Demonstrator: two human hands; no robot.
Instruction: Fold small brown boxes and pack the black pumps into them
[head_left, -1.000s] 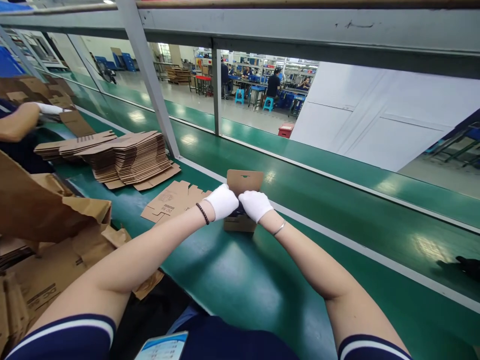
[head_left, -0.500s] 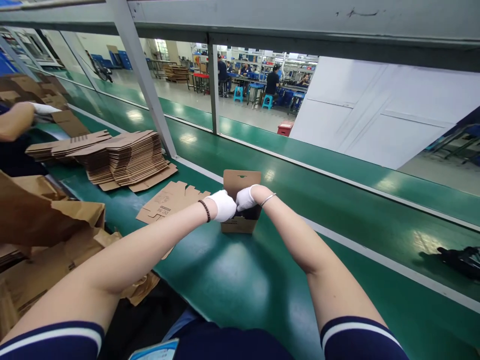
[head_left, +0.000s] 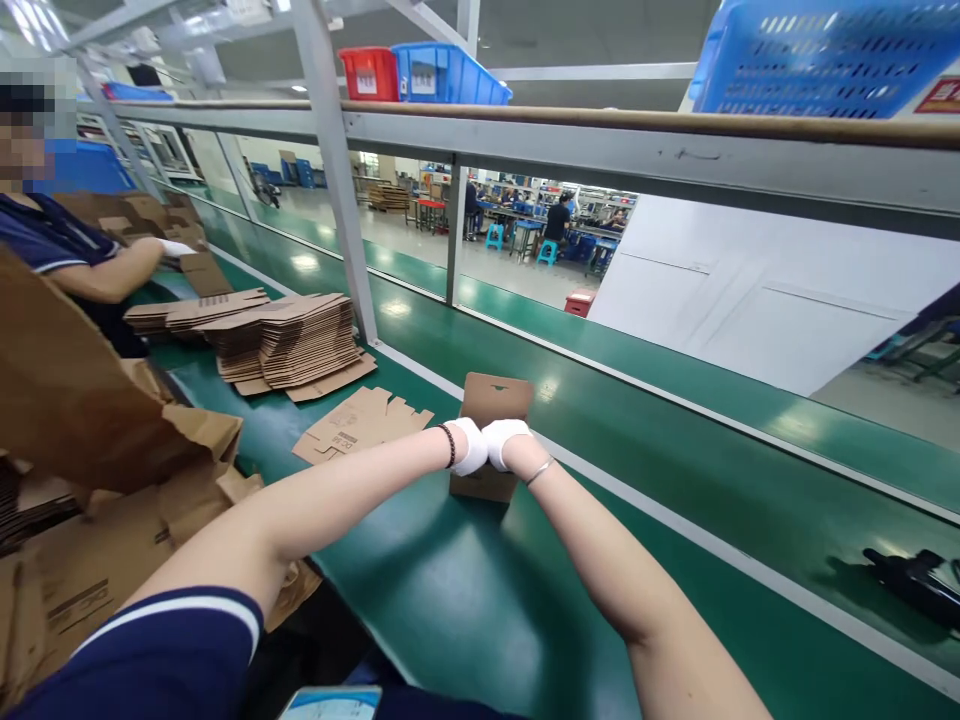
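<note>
A small brown cardboard box (head_left: 484, 488) stands upright on the green work surface, its back panel (head_left: 497, 393) raised with a cut-out slot near the top. Over the box's opening, my left hand (head_left: 469, 447) in a white glove is curled closed. My right hand (head_left: 507, 443), also gloved, is closed right against it. Both sets of fingers point down and away, so what they grip is hidden, as is the box's inside. Left of the box lies a flat printed carton blank (head_left: 360, 425), partly behind my left forearm.
A stack of flat cartons (head_left: 307, 340) lies farther left, near a metal post (head_left: 334, 180). Brown paper wrapping (head_left: 199, 430) holds more cardboard at lower left. A co-worker's gloved hand (head_left: 176, 248) is beyond. A green conveyor belt (head_left: 637, 420) carries a black object (head_left: 911, 585) at right.
The camera view has tilted up, showing the shelf bins and a co-worker. My hands have come closer together and lower over the box, covering the dark inside seen before.
</note>
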